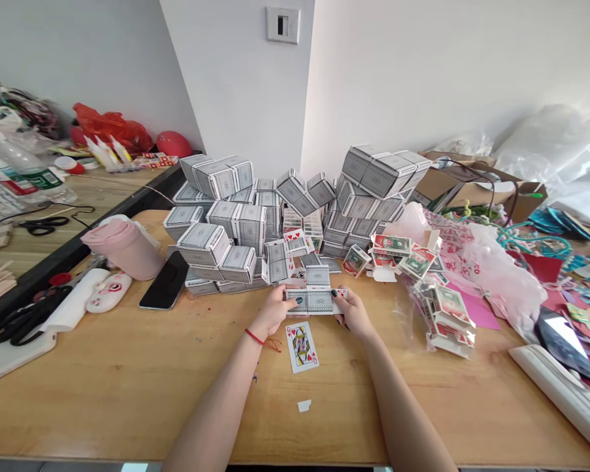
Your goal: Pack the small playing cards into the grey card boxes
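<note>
Between both hands is a joined piece of grey-backed playing cards (317,301), with one card flap standing up at its far side. My left hand (274,311) grips its left end, thumb on top. At the right end my right hand (352,312) pinches it, beside a card face with a red 5. Just below lies a face-up queen of hearts (302,346) on the table. Behind the hands are loose cards (296,244) and stacks of boxes folded from playing cards (211,246), with more card boxes (373,190) to the right.
On the wooden table (177,393) a black phone (164,280), a pink cup (122,246) and a white mouse (109,292) lie left. Opened card packs (445,314), a plastic bag (501,275) and a long white tool (560,393) are right. A paper scrap (304,406) lies near the front.
</note>
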A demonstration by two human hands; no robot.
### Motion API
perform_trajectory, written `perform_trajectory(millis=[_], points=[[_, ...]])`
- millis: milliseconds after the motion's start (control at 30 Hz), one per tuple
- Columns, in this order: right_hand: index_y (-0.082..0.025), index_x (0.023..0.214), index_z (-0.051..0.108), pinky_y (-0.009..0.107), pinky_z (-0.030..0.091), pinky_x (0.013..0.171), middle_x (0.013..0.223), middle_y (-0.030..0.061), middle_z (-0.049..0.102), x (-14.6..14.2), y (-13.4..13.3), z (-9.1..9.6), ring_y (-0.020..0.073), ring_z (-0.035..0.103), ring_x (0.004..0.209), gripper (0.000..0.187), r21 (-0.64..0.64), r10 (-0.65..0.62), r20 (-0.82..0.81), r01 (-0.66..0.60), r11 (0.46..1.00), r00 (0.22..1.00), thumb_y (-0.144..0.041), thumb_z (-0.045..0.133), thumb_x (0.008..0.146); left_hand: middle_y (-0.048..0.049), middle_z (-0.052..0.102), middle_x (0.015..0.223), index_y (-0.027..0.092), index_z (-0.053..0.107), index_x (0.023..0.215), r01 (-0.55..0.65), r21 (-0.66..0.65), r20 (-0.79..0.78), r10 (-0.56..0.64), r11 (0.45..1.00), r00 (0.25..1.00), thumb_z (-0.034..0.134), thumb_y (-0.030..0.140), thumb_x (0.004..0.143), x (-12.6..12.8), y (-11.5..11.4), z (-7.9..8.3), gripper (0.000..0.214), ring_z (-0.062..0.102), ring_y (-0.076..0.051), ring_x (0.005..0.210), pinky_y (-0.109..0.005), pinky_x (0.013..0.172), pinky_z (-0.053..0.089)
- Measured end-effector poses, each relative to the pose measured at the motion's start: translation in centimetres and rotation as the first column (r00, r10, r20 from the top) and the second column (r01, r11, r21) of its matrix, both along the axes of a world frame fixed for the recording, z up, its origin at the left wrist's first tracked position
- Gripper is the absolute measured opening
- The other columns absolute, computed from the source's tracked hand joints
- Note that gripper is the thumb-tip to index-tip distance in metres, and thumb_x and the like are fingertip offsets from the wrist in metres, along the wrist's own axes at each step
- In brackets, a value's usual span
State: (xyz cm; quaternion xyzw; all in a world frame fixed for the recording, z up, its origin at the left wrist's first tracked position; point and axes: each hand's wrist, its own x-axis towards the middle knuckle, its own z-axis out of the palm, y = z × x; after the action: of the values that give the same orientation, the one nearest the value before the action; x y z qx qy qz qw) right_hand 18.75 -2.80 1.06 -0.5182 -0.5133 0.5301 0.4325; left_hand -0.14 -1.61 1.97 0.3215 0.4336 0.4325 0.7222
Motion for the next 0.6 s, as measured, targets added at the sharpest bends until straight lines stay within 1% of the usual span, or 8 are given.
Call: perform_trajectory(millis=[100, 167, 233, 333, 467, 600], points=[[-0.023, 0.065, 0.034, 0.020, 0.021, 0.030, 0.030, -0.0085, 0.040, -0.2, -0.1, -0.1, 0.0082, 0.030, 0.026, 0.037, 0.036, -0.012, 0.035, 0.011, 0.999, 0.999, -0.057, 0.045, 0.075, -0.0072, 0.064, 0.087, 0.013, 0.057, 0.088, -0.038, 0.112, -0.181, 0.058, 0.993, 0.982, 0.062, 0.003, 0.060, -0.2, 0.4, -0.8, 0.030, 0.059, -0.017, 0.079, -0.034, 0.075, 0.049], [-0.023, 0.065, 0.035, 0.021, 0.023, 0.031, 0.031, -0.0079, 0.041, -0.3, -0.2, -0.1, 0.0088, 0.032, 0.027, 0.035, 0.059, -0.019, 0.073, 0.015, 0.998, 0.997, -0.055, 0.045, 0.077, -0.0078, 0.064, 0.091, 0.013, 0.059, 0.087, -0.036, 0.184, -0.269, 0.086, 0.982, 0.959, 0.060, 0.003, 0.060, -0.4, 0.6, -1.3, 0.029, 0.058, -0.018, 0.083, -0.031, 0.078, 0.046], [-0.023, 0.064, 0.035, 0.021, 0.023, 0.032, 0.031, -0.0074, 0.041, -0.3, -0.3, 0.0, 0.0095, 0.033, 0.027, 0.034, 0.073, -0.030, 0.110, 0.022, 0.997, 0.993, -0.054, 0.044, 0.078, -0.0081, 0.064, 0.095, 0.014, 0.060, 0.088, -0.025, 0.217, -0.284, 0.087, 0.976, 0.955, 0.060, 0.004, 0.060, -0.6, 0.7, -1.6, 0.030, 0.058, -0.018, 0.086, -0.031, 0.080, 0.044], [-0.023, 0.064, 0.036, 0.022, 0.024, 0.032, 0.030, -0.0072, 0.041, -0.4, -0.4, 0.1, 0.0101, 0.033, 0.028, 0.034, 0.084, -0.043, 0.130, 0.032, 0.996, 0.991, -0.053, 0.044, 0.078, -0.0078, 0.064, 0.095, 0.014, 0.061, 0.088, -0.027, 0.221, -0.274, 0.089, 0.975, 0.957, 0.061, 0.005, 0.059, -0.6, 0.7, -1.7, 0.030, 0.057, -0.018, 0.086, -0.030, 0.081, 0.042], [-0.023, 0.064, 0.036, 0.021, 0.022, 0.032, 0.030, -0.0076, 0.040, -0.3, -0.3, 0.1, 0.0100, 0.032, 0.027, 0.035, 0.056, -0.029, 0.094, 0.023, 0.998, 0.995, -0.055, 0.044, 0.077, -0.0062, 0.064, 0.087, 0.014, 0.061, 0.085, -0.047, 0.198, -0.303, 0.107, 0.979, 0.947, 0.061, 0.004, 0.057, -0.3, 0.5, -1.5, 0.029, 0.057, -0.018, 0.081, -0.030, 0.080, 0.041], [-0.023, 0.064, 0.035, 0.021, 0.021, 0.030, 0.029, -0.0084, 0.038, -0.4, -0.2, 0.0, 0.0090, 0.029, 0.026, 0.037, 0.025, -0.009, 0.061, 0.007, 1.000, 0.998, -0.058, 0.043, 0.076, -0.0049, 0.063, 0.085, 0.015, 0.060, 0.083, -0.069, 0.177, -0.299, 0.120, 0.982, 0.947, 0.059, 0.003, 0.058, -0.2, 0.4, -1.4, 0.028, 0.056, -0.017, 0.081, -0.028, 0.077, 0.041]])
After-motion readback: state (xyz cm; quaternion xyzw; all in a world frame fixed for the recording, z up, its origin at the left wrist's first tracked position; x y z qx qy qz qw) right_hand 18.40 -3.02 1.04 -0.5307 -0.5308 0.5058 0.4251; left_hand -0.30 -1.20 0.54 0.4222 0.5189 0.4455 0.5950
